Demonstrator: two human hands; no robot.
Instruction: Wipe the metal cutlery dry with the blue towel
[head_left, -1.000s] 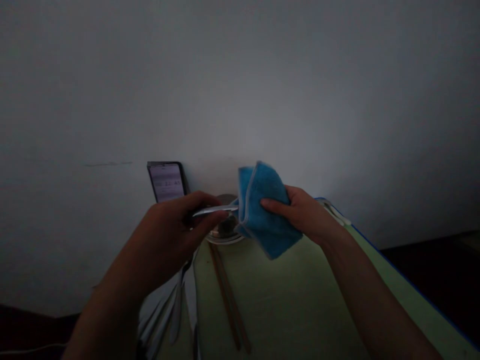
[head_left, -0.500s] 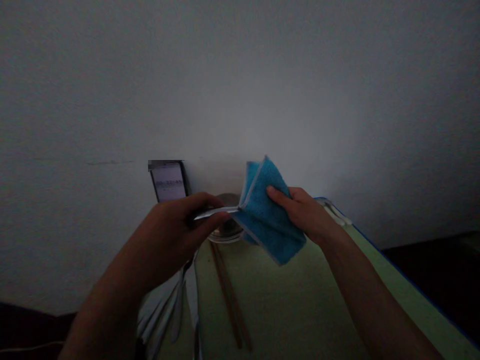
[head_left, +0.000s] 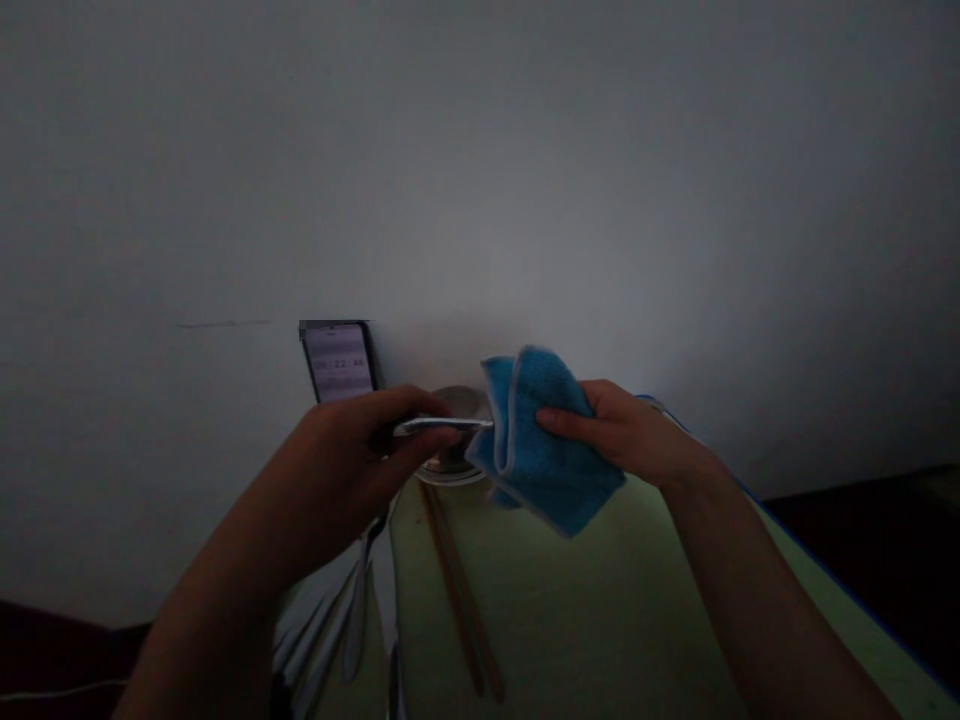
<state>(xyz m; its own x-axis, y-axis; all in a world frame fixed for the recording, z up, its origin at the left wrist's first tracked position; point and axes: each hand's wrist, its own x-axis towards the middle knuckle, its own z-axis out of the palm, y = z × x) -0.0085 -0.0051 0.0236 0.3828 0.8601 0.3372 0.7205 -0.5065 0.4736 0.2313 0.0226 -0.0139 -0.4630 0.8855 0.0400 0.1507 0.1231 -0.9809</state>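
Between thumb and fingers, my left hand [head_left: 375,440] is closed on the shiny metal handle of a piece of cutlery [head_left: 442,426]. Its far end disappears into a folded blue cloth [head_left: 555,450] with pale edging, so I cannot tell whether it is a spoon, fork or knife. My right hand [head_left: 607,425] grips the cloth from the right, thumb on top, around the hidden end. Behind and below the handle stands a round metal bowl [head_left: 454,465], partly covered by my left hand and the cloth.
A pair of wooden chopsticks [head_left: 461,595] lies on the green tabletop [head_left: 585,620]. Several metal utensils [head_left: 330,620] lie at the left, partly behind my forearm. A phone [head_left: 339,365] showing a timer leans on the wall [head_left: 480,200]. The table's blue edge [head_left: 825,595] runs along the right.
My right hand has shifted slightly right with the cloth, which is now more bunched and its top corner lower. The handle has turned a little in my left hand, which otherwise stays in place.
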